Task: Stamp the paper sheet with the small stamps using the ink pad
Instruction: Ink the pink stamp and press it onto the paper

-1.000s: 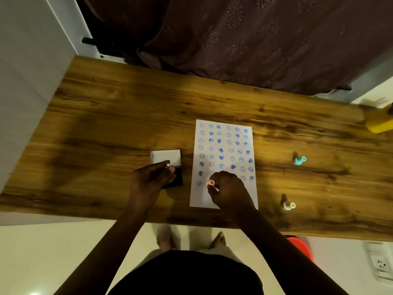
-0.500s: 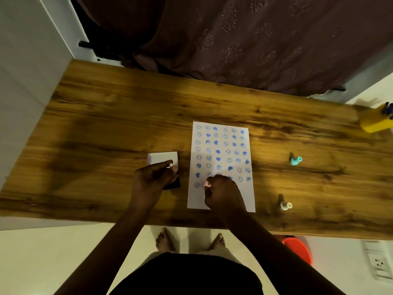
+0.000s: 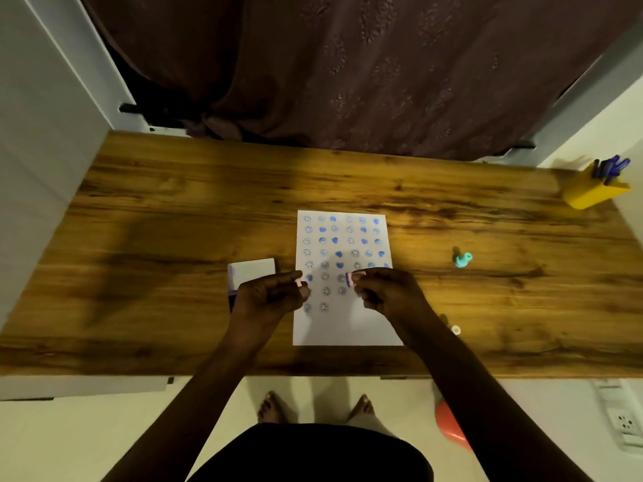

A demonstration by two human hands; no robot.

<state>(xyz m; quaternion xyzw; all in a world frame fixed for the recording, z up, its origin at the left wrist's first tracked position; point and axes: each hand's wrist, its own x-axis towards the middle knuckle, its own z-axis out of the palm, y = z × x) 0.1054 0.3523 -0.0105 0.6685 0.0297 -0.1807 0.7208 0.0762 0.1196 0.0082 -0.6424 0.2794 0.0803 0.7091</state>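
Ink pad (image 3: pixel 251 274) lying on the wooden desk (image 3: pixel 174 220), left of the paper sheet (image 3: pixel 342 321), partly hidden by the left hand (image 3: pixel 269 300). Left hand is hovering at the sheet's left edge, fingers curled, pinching a small pink piece (image 3: pixel 299 283). Right hand (image 3: pixel 386 293) is hovering over the sheet's middle, pinching a pink stamp (image 3: pixel 354 278), inked face turned left. Teal stamp (image 3: pixel 462 259) and white stamp (image 3: pixel 455 329) sitting well right of the sheet

Your left hand (image 3: pixel 268 300) hides most of the ink pad (image 3: pixel 232 298). Your right arm (image 3: pixel 435 337) covers part of the little white stamp (image 3: pixel 455 330) near the table's (image 3: pixel 174 210) front edge.
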